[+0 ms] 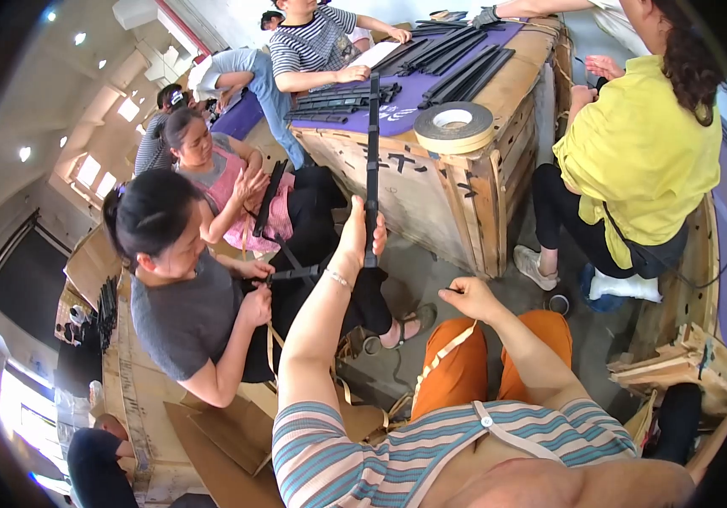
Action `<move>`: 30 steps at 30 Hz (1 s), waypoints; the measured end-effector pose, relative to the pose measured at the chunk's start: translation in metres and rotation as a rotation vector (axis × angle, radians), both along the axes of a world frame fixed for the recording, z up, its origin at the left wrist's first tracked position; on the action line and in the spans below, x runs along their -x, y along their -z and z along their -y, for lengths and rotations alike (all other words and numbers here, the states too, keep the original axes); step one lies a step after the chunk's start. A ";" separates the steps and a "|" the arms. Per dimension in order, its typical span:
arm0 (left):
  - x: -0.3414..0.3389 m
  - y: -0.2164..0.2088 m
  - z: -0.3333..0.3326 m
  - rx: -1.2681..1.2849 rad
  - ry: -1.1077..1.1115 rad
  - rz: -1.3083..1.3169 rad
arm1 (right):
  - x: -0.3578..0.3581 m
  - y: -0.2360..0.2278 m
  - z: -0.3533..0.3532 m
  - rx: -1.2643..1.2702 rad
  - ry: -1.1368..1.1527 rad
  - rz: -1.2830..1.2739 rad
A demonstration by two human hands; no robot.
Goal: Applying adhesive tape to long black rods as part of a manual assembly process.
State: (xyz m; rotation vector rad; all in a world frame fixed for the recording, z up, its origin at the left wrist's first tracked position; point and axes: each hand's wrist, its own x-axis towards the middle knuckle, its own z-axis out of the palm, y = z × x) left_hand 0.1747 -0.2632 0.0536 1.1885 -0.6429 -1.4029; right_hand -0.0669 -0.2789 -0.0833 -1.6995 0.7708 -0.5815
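My left hand point(353, 233) is raised in front of me, wrapped round a long black strip point(373, 140) that stands nearly upright. The strip's top end reaches the height of the work surface. Lower and to the right, above my thighs, my right hand point(475, 300) is closed in a pinch. A small dark tip shows at its fingers, too little to name. A narrow cream-coloured ribbon point(444, 356) trails below this hand across my orange trousers point(457, 372).
A large wooden crate point(397, 182) ahead carries a purple cover, several black strips point(457, 55) and a tape roll point(454, 127). Seated people work close on my left; a person in yellow point(643, 152) sits right. Cardboard point(228, 440) lies at lower left.
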 end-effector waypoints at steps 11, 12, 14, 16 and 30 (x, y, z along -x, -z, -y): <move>-0.054 -0.037 0.179 -0.072 -0.143 0.003 | -0.022 0.003 0.021 0.023 -0.111 -0.093; -0.053 -0.039 0.191 -0.075 -0.174 -0.003 | -0.024 0.001 0.020 0.014 -0.115 -0.101; -0.054 -0.042 0.210 -0.089 -0.220 0.045 | -0.029 0.004 0.018 0.076 -0.135 -0.124; -0.054 -0.049 0.224 -0.127 -0.211 0.160 | -0.032 0.007 0.017 0.132 -0.126 -0.113; -0.037 -0.094 0.296 0.080 -0.156 1.899 | -0.040 0.015 0.011 0.115 -0.202 -0.118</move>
